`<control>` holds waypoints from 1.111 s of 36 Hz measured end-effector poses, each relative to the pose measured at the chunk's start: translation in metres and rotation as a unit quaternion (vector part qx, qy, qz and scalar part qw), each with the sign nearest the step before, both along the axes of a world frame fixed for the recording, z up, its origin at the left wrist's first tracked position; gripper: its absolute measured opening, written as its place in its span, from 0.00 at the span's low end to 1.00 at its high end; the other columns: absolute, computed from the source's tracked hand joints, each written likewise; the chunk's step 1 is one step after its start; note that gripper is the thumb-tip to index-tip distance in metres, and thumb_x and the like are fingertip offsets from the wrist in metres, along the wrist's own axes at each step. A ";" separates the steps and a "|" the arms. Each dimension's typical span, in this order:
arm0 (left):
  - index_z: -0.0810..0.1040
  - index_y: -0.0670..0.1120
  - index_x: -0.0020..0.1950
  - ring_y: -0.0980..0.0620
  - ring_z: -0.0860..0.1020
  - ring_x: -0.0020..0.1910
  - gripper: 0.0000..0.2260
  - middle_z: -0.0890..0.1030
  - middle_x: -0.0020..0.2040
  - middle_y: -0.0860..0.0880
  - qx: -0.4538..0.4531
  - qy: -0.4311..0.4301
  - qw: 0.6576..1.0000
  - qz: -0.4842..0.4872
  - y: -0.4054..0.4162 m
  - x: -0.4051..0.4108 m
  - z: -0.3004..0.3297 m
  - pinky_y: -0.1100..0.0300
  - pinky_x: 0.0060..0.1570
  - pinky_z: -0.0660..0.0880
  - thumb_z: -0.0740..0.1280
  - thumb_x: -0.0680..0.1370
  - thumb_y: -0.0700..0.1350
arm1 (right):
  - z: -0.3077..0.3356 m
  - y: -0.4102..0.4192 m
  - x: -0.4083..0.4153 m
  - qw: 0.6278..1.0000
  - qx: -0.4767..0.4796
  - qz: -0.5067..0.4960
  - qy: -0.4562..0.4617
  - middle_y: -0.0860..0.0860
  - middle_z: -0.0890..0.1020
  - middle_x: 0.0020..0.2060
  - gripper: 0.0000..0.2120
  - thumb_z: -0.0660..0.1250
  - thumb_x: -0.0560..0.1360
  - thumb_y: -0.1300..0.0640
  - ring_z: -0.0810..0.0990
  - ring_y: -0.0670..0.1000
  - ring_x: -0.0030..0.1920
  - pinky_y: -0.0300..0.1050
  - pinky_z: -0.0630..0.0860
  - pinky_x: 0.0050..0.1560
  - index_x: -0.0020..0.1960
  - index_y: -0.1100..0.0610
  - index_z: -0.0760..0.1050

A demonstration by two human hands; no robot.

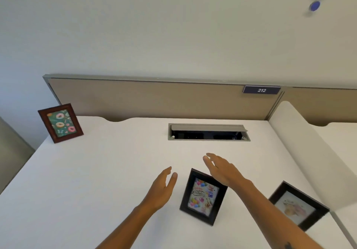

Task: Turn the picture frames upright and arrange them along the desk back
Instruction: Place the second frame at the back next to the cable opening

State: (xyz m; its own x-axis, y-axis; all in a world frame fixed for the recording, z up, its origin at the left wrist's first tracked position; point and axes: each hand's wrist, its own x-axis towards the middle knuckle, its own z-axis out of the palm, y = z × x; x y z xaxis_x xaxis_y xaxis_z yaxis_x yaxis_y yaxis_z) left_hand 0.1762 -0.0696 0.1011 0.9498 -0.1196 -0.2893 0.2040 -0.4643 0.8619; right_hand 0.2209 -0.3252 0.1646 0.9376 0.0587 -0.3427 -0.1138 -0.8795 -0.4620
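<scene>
- We judge the black frame (202,196) light, stiff and probably glazed, so breakable if tipped; we would take it by its 2 side edges, clear of the glass.
- It stands upright mid-desk, near the front, showing a bright birthday print with balloons.
- Our left hand (164,185) hovers just left of it, fingers loosely spread, holding nothing; our right hand (222,168) is spread above its top right corner (touching or not, we cannot tell).
- A second dark frame (298,207), blurred, sits at the right front edge with a pale print; upright or leaning, we cannot say.
- The brown frame (60,123), with a doughnut print, stands at the back left corner.
- The white desk (108,171) has a cable hatch (208,132) near the back, before the tan partition (154,98) tagged 212.
</scene>
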 end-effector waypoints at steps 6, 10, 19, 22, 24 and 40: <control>0.61 0.55 0.83 0.51 0.65 0.80 0.28 0.65 0.82 0.53 -0.037 0.044 0.998 0.008 -0.036 -0.010 -0.002 0.56 0.75 0.63 0.54 0.85 0.63 | -0.019 -0.047 -0.024 0.983 0.130 -0.091 0.091 0.54 0.70 0.84 0.40 0.45 0.84 0.27 0.69 0.58 0.82 0.59 0.63 0.83 0.86 0.51 0.63; 0.63 0.54 0.82 0.50 0.67 0.79 0.28 0.70 0.79 0.53 -0.068 0.101 0.992 0.030 -0.053 -0.011 -0.009 0.53 0.74 0.66 0.52 0.85 0.65 | -0.041 -0.067 -0.039 0.968 0.173 -0.144 0.111 0.52 0.84 0.66 0.45 0.41 0.80 0.22 0.84 0.55 0.63 0.55 0.74 0.69 0.81 0.50 0.71; 0.71 0.59 0.67 0.56 0.76 0.62 0.18 0.78 0.60 0.59 -0.103 0.135 0.984 0.048 -0.070 -0.014 -0.013 0.58 0.62 0.70 0.51 0.84 0.65 | -0.068 -0.068 -0.066 0.936 0.275 -0.172 0.134 0.54 0.90 0.48 0.46 0.38 0.75 0.23 0.90 0.55 0.50 0.50 0.79 0.58 0.69 0.49 0.80; 0.72 0.58 0.66 0.53 0.76 0.63 0.18 0.79 0.58 0.59 -0.098 0.140 0.983 0.061 -0.072 -0.012 -0.011 0.57 0.62 0.71 0.51 0.85 0.65 | -0.071 -0.063 -0.072 0.921 0.311 -0.185 0.145 0.55 0.91 0.49 0.42 0.37 0.81 0.27 0.90 0.56 0.52 0.52 0.79 0.63 0.70 0.47 0.81; 0.73 0.58 0.66 0.53 0.76 0.63 0.18 0.79 0.57 0.60 -0.097 0.144 0.983 0.067 -0.073 -0.011 -0.010 0.57 0.63 0.72 0.50 0.85 0.64 | -0.072 -0.060 -0.076 0.912 0.332 -0.188 0.152 0.55 0.91 0.50 0.39 0.37 0.84 0.29 0.90 0.55 0.53 0.54 0.78 0.67 0.69 0.45 0.81; 0.79 0.53 0.59 0.57 0.82 0.56 0.15 0.84 0.56 0.54 -0.073 0.087 0.991 0.070 -0.072 -0.015 -0.018 0.68 0.45 0.78 0.55 0.87 0.57 | -0.086 -0.033 -0.091 0.844 0.443 -0.267 0.141 0.49 0.91 0.57 0.38 0.47 0.75 0.22 0.88 0.53 0.61 0.51 0.83 0.59 0.66 0.42 0.83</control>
